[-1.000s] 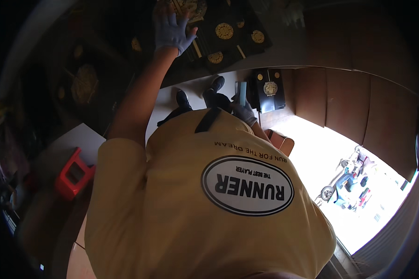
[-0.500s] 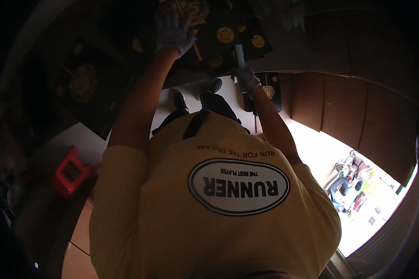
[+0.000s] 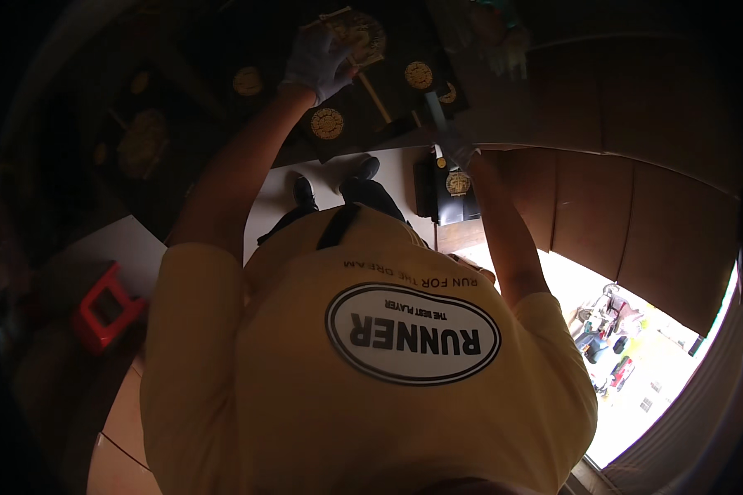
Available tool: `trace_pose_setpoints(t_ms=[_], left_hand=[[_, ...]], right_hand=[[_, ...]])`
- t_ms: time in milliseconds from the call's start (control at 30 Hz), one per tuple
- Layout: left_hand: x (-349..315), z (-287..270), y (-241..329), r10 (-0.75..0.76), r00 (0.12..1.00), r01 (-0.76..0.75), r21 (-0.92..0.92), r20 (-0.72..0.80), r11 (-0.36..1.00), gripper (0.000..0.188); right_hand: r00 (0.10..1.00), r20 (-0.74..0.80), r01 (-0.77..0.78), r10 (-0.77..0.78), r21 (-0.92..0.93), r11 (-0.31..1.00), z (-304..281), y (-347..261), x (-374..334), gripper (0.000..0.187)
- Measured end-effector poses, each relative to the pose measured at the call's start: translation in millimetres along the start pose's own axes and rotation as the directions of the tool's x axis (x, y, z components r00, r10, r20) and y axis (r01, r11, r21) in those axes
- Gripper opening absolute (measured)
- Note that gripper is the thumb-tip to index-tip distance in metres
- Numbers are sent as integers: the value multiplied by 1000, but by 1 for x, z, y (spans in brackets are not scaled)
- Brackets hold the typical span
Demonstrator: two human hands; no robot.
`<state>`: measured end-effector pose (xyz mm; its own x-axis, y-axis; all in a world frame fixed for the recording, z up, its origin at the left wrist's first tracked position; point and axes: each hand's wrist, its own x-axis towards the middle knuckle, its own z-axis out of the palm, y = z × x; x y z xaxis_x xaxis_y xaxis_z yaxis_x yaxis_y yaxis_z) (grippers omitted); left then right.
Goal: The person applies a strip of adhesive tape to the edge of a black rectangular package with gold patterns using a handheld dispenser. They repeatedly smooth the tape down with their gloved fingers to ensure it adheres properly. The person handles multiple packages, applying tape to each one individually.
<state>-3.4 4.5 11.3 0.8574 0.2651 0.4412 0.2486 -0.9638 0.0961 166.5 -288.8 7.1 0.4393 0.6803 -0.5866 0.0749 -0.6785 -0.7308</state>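
Note:
A black sheet or panel with gold round emblems [image 3: 327, 124] lies across the dark work surface before me. My left hand [image 3: 318, 62], in a pale glove, rests on it beside a larger gold emblem [image 3: 362, 37]. Its fingers look stretched out, thumb apart, and nothing shows in its grip. Toward the right edge of the panel, my right hand [image 3: 458, 147], also gloved, is closed round a light grey flat bar [image 3: 435, 109]. The bar points away from me, its far end by the panel. Deep shade blurs the fingers of this hand.
Another black piece with gold emblems [image 3: 457, 183] sits low below my right hand. Brown cardboard-like panels [image 3: 590, 202] stand on the right. To the left is a red frame-shaped object [image 3: 107, 309] near a white sheet or board [image 3: 128, 245]. Across the surface shows another gloved hand [image 3: 508, 51].
My left hand has drawn slightly nearer and right, its fingers less straight. The right hand and bar have shifted a little right and nearer. The whole view has also shifted somewhat.

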Motion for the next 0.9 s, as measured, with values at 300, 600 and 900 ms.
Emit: trace_pose_setpoints(t_ms=[300,600,900], left_hand=[[0,-15,10,-70,993,72,-10,90,997,58],[-5,-11,8,-96,987,84,96,131,992,59],[-19,-8,67,-508,862,503,127,5,855,49]], right_hand=[[986,168,24,16,-233,972,156,-41,-29,42],[974,161,-128,162,-203,971,156,-78,-44,41],[997,-75,54,11,804,592,115,-15,-43,30]])
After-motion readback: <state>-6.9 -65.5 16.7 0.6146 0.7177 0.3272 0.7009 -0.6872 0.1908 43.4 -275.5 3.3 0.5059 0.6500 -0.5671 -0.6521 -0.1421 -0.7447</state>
